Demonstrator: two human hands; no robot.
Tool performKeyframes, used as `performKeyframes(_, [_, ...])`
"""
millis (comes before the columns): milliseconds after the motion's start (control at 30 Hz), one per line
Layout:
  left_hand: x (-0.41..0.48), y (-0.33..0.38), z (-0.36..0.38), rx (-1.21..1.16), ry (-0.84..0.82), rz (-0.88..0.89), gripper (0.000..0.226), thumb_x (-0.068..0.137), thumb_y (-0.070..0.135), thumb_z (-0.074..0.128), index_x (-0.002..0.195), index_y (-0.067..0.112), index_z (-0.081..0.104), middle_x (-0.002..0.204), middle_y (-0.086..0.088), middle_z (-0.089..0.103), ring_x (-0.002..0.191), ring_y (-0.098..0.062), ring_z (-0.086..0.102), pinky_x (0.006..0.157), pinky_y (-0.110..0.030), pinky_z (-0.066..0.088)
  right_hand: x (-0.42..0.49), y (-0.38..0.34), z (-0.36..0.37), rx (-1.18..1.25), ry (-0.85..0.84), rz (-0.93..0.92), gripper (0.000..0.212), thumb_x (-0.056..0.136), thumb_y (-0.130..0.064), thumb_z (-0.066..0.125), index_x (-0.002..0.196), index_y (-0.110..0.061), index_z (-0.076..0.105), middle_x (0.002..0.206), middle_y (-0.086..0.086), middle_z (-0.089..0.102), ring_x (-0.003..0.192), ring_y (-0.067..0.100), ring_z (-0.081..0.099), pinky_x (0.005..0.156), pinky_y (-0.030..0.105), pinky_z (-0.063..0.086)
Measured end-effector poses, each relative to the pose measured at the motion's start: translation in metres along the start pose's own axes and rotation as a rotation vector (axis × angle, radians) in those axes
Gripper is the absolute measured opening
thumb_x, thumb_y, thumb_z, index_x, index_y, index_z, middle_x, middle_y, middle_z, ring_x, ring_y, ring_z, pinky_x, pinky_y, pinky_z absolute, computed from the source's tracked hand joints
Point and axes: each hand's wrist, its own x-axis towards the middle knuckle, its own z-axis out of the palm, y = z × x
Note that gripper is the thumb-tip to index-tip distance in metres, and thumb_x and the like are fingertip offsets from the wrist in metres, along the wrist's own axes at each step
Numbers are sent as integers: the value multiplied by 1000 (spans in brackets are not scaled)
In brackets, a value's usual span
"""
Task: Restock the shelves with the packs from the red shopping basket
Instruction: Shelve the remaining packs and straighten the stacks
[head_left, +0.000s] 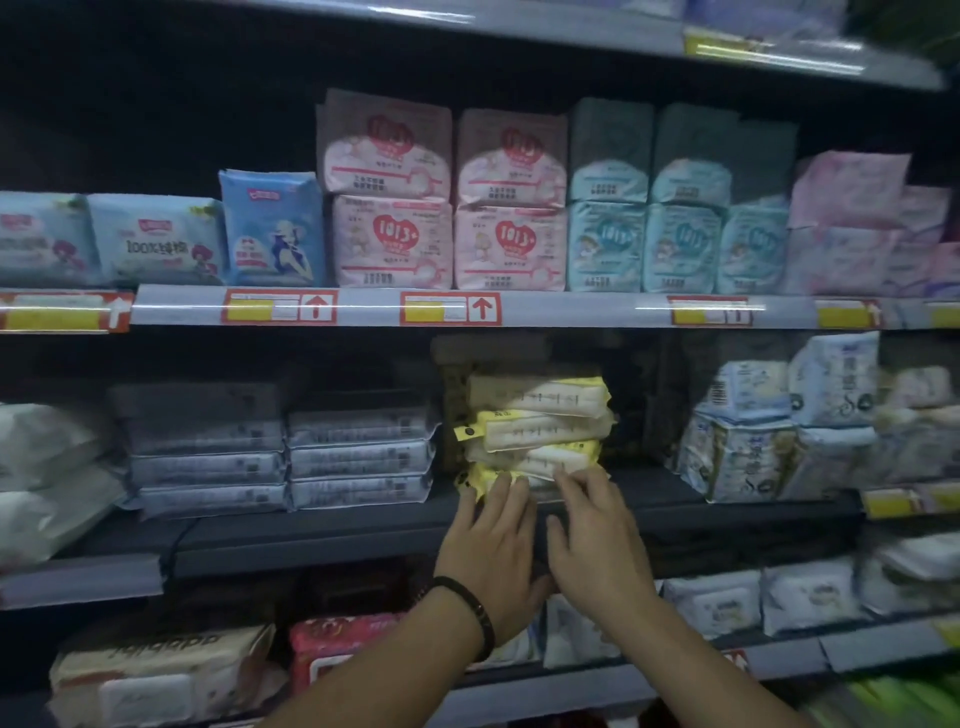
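A stack of several yellow-and-white packs lies on the dark middle shelf, near its centre. My left hand, with a black bracelet on the wrist, rests its fingertips on the left end of the bottom pack. My right hand touches the right end of the same bottom pack, fingers spread and flat. Neither hand wraps around a pack. The red shopping basket is out of view.
Grey flat packs are stacked left of the yellow ones, and blue-white packs stand to the right. The upper shelf carries pink packs and pale blue packs. Wet-wipe packs fill the lower shelf.
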Motion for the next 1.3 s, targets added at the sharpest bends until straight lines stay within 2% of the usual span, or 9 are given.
performKeyframes(200, [16,6,8,107,-93,-60,98,99,75,9,163,3,-7,173,-13,-7,160,-32,-6,125,-63,0,6,14,-7,-160,-1,-54,61,101,-42,51,158,-20,47,146,-3,50,141,21,43,111,43,44])
performKeyframes(433, [30,-2,16,98,-163,-155,97,96,76,5,163,8,-14,173,-7,-16,160,-33,-10,120,-68,-3,18,36,-11,-132,-155,1,68,107,-44,45,168,-21,24,163,-5,30,154,18,24,122,40,33])
performKeyframes(700, [34,10,10,47,-181,-183,99,96,78,6,163,8,-13,173,-8,-17,159,-39,-13,121,-68,-4,31,46,-16,107,-296,54,64,109,-29,50,167,-19,24,161,-13,23,138,15,46,108,32,45])
performKeyframes(800, [32,12,12,4,-145,-167,98,97,78,12,164,11,-11,173,-10,-18,158,-41,-14,122,-67,-3,38,47,-16,230,-347,122,67,109,-26,52,168,-17,22,163,-12,19,119,9,54,99,25,42])
performKeyframes(867, [31,13,14,-18,-122,-158,97,97,78,14,165,14,-9,173,-11,-16,158,-42,-14,122,-68,-3,43,47,-17,322,-380,170,67,109,-25,53,167,-15,22,164,-9,18,118,5,47,99,20,36])
performKeyframes(967, [32,11,15,-22,-142,-169,94,96,78,12,165,19,-10,173,-7,-18,158,-39,-17,116,-75,-7,43,48,-12,333,-374,185,70,109,-33,53,168,-17,19,161,-8,14,140,16,39,113,28,34])
performKeyframes(1033, [34,9,13,-17,-168,-179,92,96,78,9,165,22,-11,172,-4,-20,158,-37,-17,111,-80,-8,43,48,-11,282,-341,172,72,108,-39,51,168,-24,13,159,-9,11,143,25,40,118,38,37])
performKeyframes(1233, [37,11,14,-37,-186,-170,97,93,82,14,165,21,-12,172,-8,-22,157,-43,-18,113,-77,-8,54,55,-12,346,-274,185,79,104,-26,60,169,-26,14,145,-12,28,123,14,52,101,31,50])
performKeyframes(1300, [37,13,13,-29,-153,-155,97,94,81,17,165,21,-9,172,-11,-18,157,-45,-15,117,-75,-7,51,58,-11,363,-252,191,77,103,-23,63,168,-26,21,143,-11,30,120,10,51,92,16,47])
